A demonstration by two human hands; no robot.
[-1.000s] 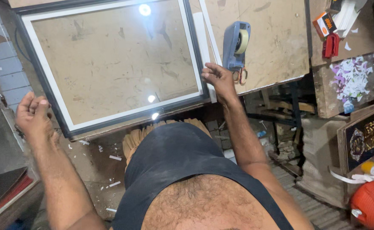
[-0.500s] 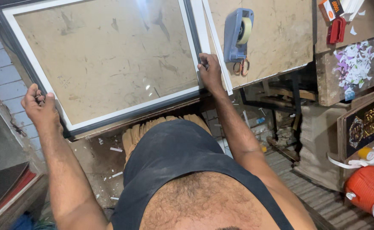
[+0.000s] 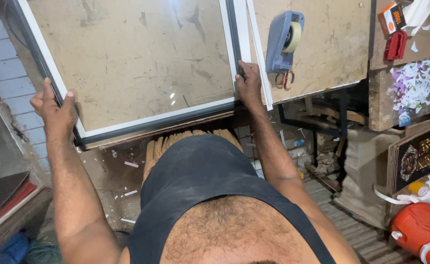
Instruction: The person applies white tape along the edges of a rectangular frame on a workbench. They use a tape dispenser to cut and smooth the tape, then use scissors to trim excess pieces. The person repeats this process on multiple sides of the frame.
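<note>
A large glazed picture frame [image 3: 156,120] with a white inner border and a dark outer edge lies on the worn wooden worktable [image 3: 332,58]. My left hand [image 3: 53,110] grips the frame's left edge close to its near corner. My right hand [image 3: 248,83] holds the frame's right side near the other near corner. A thin white strip [image 3: 259,58] lies just right of that hand, along the frame.
A blue tape dispenser [image 3: 284,41] and small orange-handled scissors [image 3: 284,79] sit right of the frame. A red stapler [image 3: 396,45] and an orange box [image 3: 391,17] lie farther right. Stacked framed pictures [image 3: 418,154] and an orange jug [image 3: 420,230] stand at lower right; stacked wood pieces [image 3: 176,144] under the table.
Both hands went from resting near the frame to gripping its two sides. The frame sits nearer to me and more square to the table edge.
</note>
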